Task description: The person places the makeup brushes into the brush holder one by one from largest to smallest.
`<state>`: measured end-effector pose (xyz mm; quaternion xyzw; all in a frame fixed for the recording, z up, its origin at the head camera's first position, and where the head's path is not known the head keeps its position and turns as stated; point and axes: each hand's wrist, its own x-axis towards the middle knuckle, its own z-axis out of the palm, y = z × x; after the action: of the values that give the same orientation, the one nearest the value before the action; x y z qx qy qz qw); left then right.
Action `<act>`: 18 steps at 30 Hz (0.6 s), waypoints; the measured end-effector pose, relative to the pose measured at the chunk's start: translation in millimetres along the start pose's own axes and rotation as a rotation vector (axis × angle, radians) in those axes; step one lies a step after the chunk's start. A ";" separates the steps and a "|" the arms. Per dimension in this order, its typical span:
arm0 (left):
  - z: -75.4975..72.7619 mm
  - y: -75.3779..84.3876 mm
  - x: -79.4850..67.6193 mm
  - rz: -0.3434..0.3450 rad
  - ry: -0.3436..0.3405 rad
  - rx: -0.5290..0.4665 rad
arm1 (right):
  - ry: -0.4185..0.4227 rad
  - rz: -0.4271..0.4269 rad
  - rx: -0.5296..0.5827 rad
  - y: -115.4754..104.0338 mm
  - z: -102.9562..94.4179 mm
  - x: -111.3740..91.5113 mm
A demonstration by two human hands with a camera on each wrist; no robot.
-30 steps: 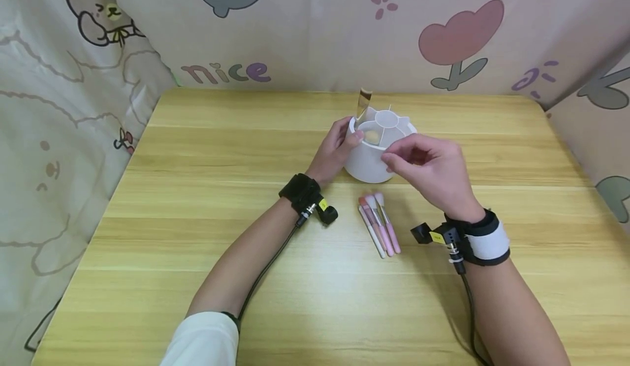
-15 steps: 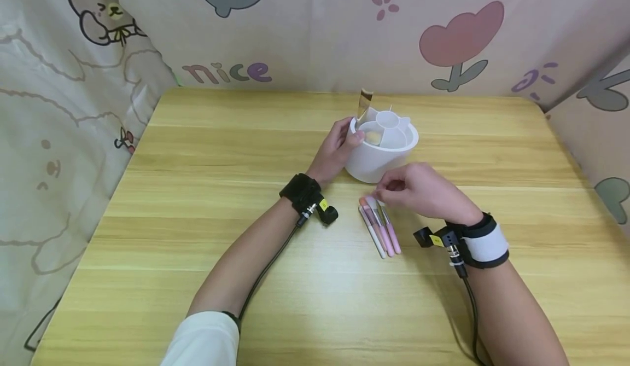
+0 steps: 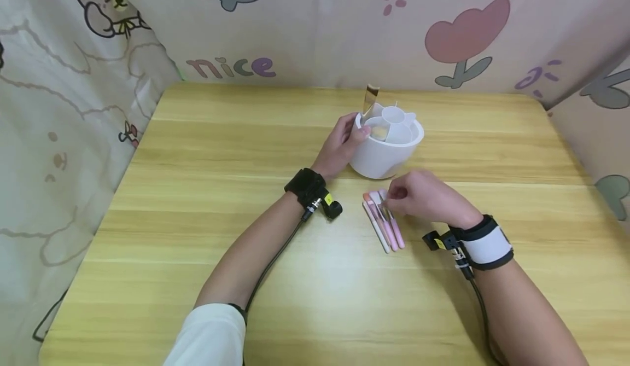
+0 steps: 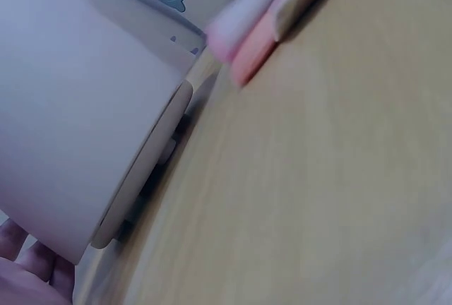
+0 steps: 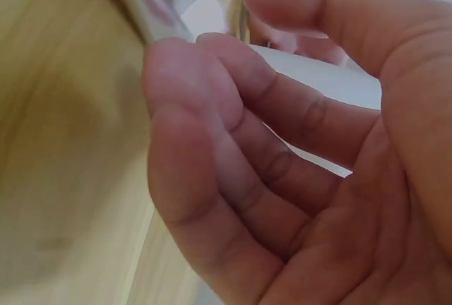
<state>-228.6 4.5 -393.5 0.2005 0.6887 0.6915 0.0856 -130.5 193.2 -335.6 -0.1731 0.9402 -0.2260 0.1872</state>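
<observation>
My left hand (image 3: pixel 342 146) grips the side of a white round brush holder (image 3: pixel 381 161), its thumb over the rim. The holder is divided into compartments. A flat gold-and-brown brush end (image 3: pixel 371 99) stands up at its left, with a cream rounded tip (image 3: pixel 379 132) just inside. In front of it, several makeup brushes (image 3: pixel 385 224) with pink and white handles lie side by side, bristles toward the holder. At their upper right is my right hand (image 3: pixel 424 197). The right wrist view shows its fingers loosely bent and the thumb apart, with brush parts (image 5: pixel 166 5) just beyond the fingertips.
Light wood table (image 3: pixel 221 136) surrounds everything, with a patterned cloth (image 3: pixel 315 32) hanging behind its back edge and more cloth at both sides. A black camera strap with a cable is on each wrist (image 3: pixel 307 185).
My right hand has come down from beside the holder's rim to the bristle end of the brushes on the table. My left hand has kept its grip on the holder.
</observation>
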 end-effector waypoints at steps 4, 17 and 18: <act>-2.5 8.9 -3.6 -0.013 -0.019 -0.023 | -0.021 0.030 -0.012 3.1 2.6 -4.0; 0.4 -3.8 3.8 -0.011 -0.001 -0.037 | -0.024 0.083 -0.073 5.9 11.8 -18.0; 0.5 -4.0 3.8 -0.009 0.001 -0.034 | -0.027 0.089 -0.077 6.6 11.9 -19.7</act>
<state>-232.5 6.6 -396.9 0.1959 0.6777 0.7028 0.0917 -109.9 202.6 -343.3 -0.1411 0.9523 -0.1789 0.2031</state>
